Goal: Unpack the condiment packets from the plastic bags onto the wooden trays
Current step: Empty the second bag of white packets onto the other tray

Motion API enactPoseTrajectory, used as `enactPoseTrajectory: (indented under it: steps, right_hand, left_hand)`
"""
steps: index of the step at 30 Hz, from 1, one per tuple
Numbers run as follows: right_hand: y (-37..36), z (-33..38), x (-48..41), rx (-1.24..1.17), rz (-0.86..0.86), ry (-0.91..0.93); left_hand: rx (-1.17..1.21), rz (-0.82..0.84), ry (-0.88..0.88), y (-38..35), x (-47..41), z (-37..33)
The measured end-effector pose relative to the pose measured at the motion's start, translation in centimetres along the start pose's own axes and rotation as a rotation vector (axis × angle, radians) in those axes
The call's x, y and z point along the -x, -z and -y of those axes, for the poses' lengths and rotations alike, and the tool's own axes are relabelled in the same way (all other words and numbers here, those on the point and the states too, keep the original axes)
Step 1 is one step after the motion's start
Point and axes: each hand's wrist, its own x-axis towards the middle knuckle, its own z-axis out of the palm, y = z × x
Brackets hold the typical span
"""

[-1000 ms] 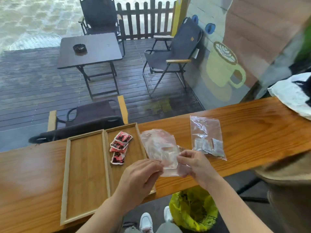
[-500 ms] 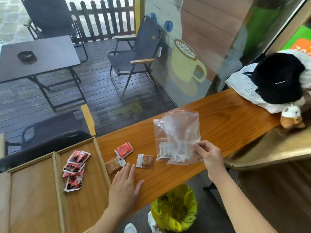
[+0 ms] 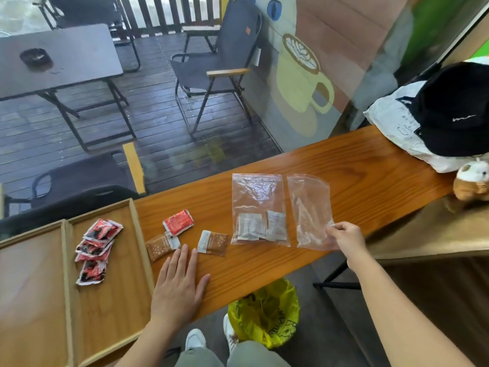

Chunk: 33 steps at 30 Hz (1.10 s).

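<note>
My right hand (image 3: pixel 345 235) pinches the lower corner of an empty clear plastic bag (image 3: pixel 309 207) lying on the wooden counter (image 3: pixel 344 165). Left of it lies a second clear bag (image 3: pixel 258 192) with white packets (image 3: pixel 260 226) inside. My left hand (image 3: pixel 178 284) rests flat and open on the counter. Just beyond its fingertips lie a red packet (image 3: pixel 178 221) and two brown packets (image 3: pixel 161 246) (image 3: pixel 213 242). Several red-and-black packets (image 3: pixel 95 247) are piled in the right wooden tray (image 3: pixel 127 295). The left tray (image 3: pixel 31 300) holds nothing.
A black cap (image 3: pixel 455 109) on a white bag (image 3: pixel 391 120) and a plush toy (image 3: pixel 472 181) sit at the counter's right end. A yellow-lined bin (image 3: pixel 264 311) stands below the counter edge. A glass pane stands just behind the counter.
The bag I held in both hands has been emptied; three packets now lie on the counter. My right hand carried the empty bag right and laid it down. My left hand went flat.
</note>
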Motion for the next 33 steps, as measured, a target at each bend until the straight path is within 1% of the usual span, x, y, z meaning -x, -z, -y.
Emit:
enactPoseTrajectory:
  steps: [3, 5, 8, 10, 11, 13, 15, 16, 18, 20, 22, 25, 27, 31, 33]
  right_hand:
    - [0.2, 0.5, -0.7, 0.112, 0.003, 0.012]
    - [0.1, 1.3, -0.7, 0.157, -0.045, 0.051]
    - [0.1, 3.2, -0.3, 0.110, -0.187, 0.143]
    - [-0.3, 5.0, 0.5, 0.049, -0.225, 0.258]
    - [-0.7, 6.0, 1.0, 0.020, -0.193, 0.316]
    - [-2.1, 7.8, 2.3, 0.006, -0.043, 0.404]
    - [-4.2, 8.5, 3.4, 0.116, 0.130, 0.434]
    - [-5.4, 8.5, 3.7, 0.192, 0.201, 0.423]
    - [-7.8, 7.6, 3.6, 0.307, 0.285, 0.344]
    - [-9.5, 6.5, 3.2, 0.327, 0.321, 0.209]
    - [-10.7, 5.6, 2.5, 0.374, 0.255, 0.127]
    - [-11.4, 5.2, 1.6, 0.489, 0.059, 0.098]
    - [-11.5, 5.3, 1.4, 0.514, -0.006, 0.075]
    - [-11.7, 4.9, 0.7, 0.438, -0.010, 0.014]
    - [-11.7, 4.5, 0.7, 0.370, 0.050, 0.031]
  left_hand:
    - [-0.012, -0.018, 0.009, -0.2, 0.0, 0.1]
    - [-0.016, -0.033, 0.015, -0.1, -0.1, 0.1]
    - [-0.026, -0.047, 0.016, -0.1, -0.1, 0.1]
    - [-0.025, -0.058, 0.017, -0.1, -0.1, 0.1]
    - [-0.023, -0.064, 0.018, -0.1, -0.1, 0.1]
    - [-0.018, -0.076, 0.023, -0.2, -0.1, 0.0]
    - [-0.011, -0.079, 0.030, -0.2, 0.0, 0.0]
    - [-0.009, -0.080, 0.033, -0.2, 0.0, 0.0]
    - [-0.005, -0.078, 0.032, -0.1, 0.0, -0.1]
    - [0.002, -0.074, 0.032, 0.0, 0.0, -0.1]
    - [0.013, -0.070, 0.030, 0.0, 0.0, 0.0]
    - [0.012, -0.071, 0.022, -0.1, 0.0, 0.1]
    - [0.010, -0.070, 0.019, -0.2, -0.1, 0.1]
    - [0.003, -0.063, 0.026, -0.2, -0.1, 0.1]
    - [0.008, -0.050, 0.028, -0.1, 0.0, 0.1]
